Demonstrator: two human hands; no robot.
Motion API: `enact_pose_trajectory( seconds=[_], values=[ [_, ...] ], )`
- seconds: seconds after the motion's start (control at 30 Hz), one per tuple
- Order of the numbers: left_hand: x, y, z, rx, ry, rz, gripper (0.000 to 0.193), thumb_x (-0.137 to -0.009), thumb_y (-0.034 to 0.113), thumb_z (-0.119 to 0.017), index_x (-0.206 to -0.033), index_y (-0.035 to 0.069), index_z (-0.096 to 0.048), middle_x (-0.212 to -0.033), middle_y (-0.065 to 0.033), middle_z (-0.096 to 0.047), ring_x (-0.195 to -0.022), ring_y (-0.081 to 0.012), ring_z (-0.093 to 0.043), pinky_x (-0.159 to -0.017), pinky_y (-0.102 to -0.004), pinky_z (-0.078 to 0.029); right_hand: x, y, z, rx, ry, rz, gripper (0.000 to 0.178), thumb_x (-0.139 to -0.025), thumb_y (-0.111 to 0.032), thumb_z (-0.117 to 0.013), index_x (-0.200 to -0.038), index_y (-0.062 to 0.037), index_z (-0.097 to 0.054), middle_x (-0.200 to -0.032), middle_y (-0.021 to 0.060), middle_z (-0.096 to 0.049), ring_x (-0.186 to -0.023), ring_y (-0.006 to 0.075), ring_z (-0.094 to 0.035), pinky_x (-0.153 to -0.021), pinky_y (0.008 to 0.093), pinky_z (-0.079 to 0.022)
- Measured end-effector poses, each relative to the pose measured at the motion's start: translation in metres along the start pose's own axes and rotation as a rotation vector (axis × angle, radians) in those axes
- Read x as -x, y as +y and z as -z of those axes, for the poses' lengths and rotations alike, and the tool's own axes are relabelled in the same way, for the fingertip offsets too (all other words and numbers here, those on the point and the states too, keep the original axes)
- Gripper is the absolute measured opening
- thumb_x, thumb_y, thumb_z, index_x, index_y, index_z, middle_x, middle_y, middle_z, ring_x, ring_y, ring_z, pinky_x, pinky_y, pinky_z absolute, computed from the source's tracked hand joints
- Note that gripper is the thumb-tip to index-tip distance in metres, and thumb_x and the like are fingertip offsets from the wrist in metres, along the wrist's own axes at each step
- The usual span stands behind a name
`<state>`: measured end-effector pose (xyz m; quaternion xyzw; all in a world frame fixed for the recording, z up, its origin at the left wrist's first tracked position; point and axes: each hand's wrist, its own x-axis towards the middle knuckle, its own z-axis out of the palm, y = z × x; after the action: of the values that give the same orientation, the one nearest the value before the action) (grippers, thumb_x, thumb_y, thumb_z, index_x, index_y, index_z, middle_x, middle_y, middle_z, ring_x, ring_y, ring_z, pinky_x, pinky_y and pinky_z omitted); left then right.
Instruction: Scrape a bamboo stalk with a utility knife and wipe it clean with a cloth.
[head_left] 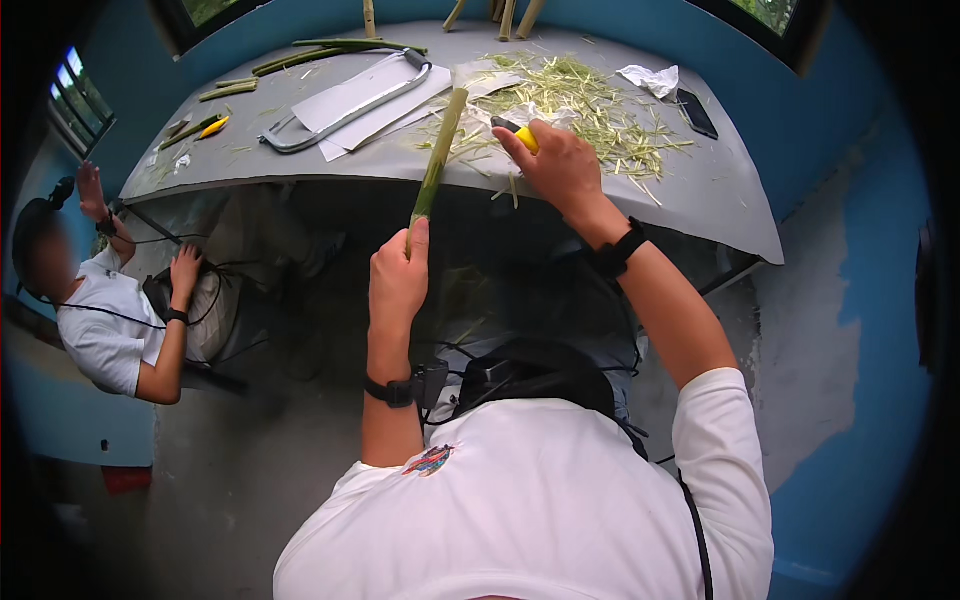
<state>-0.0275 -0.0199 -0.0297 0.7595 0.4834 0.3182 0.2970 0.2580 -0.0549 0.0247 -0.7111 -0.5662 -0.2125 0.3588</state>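
My left hand (398, 278) is closed round the lower end of a bamboo stick (440, 155). The stick stands tilted up and away over the table's front edge; its upper part is pale and peeled, its lower part still green. In my right hand (560, 170) is a yellow and black utility knife (522, 136), gripped to the right of the stick and apart from it. Its blade cannot be made out. Thin green and pale shavings (590, 105) lie heaped on the table beyond and beside my right hand.
The grey table (250, 165) carries a hacksaw (345, 115) on white paper (335, 95), several green bamboo pieces (300, 60), another yellow knife (213, 128), a crumpled tissue (652, 80) and a dark phone (697, 113). At the left, another person (120, 320) sits with one hand raised.
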Motion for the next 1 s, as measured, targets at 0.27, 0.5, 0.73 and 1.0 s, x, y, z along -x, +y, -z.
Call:
enact_pose_trajectory(
  seconds=[0.27,0.5,0.73,1.0],
  values=[
    [-0.036,0.022,-0.008,0.040,0.016,-0.082,0.068,-0.121,0.057,-0.053,-0.088,-0.002,-0.063,-0.078,-0.0303,-0.065,-0.082,-0.0579,-0.066,-0.070,-0.0587,-0.051,0.002,-0.010,0.011,-0.075,-0.157,0.174,0.074,-0.105,-0.074,-0.069,-0.073,-0.0082,-0.075,-0.066,0.0171,-0.071,-0.065,0.0393,-0.075,-0.063,0.0502,-0.059],
    [-0.038,0.030,-0.022,0.012,0.072,-0.139,0.068,-0.120,0.057,-0.054,-0.088,-0.002,-0.065,-0.080,-0.0308,-0.068,-0.084,-0.0580,-0.069,-0.070,-0.0610,-0.052,0.004,-0.006,0.006,0.012,-0.210,0.197,0.072,-0.104,-0.076,-0.069,-0.074,-0.0101,-0.074,-0.068,0.0150,-0.071,-0.065,0.0386,-0.074,-0.062,0.0511,-0.058],
    [-0.008,0.013,-0.015,0.034,0.015,-0.031,0.069,-0.120,0.056,-0.055,-0.086,-0.003,-0.062,-0.074,-0.0284,-0.062,-0.073,-0.0555,-0.062,-0.066,-0.0570,-0.049,0.005,-0.008,0.000,0.062,-0.117,0.090,0.075,-0.106,-0.076,-0.065,-0.077,-0.0078,-0.075,-0.071,0.0161,-0.074,-0.066,0.0387,-0.076,-0.063,0.0510,-0.061],
    [-0.008,0.009,-0.007,0.106,0.034,-0.030,0.069,-0.121,0.056,-0.052,-0.086,-0.004,-0.060,-0.071,-0.0257,-0.058,-0.069,-0.0517,-0.057,-0.066,-0.0547,-0.048,0.004,-0.007,0.007,-0.045,-0.045,0.113,0.068,-0.110,-0.068,-0.067,-0.083,-0.0064,-0.071,-0.070,0.0167,-0.071,-0.069,0.0398,-0.075,-0.067,0.0521,-0.059]
  ],
)
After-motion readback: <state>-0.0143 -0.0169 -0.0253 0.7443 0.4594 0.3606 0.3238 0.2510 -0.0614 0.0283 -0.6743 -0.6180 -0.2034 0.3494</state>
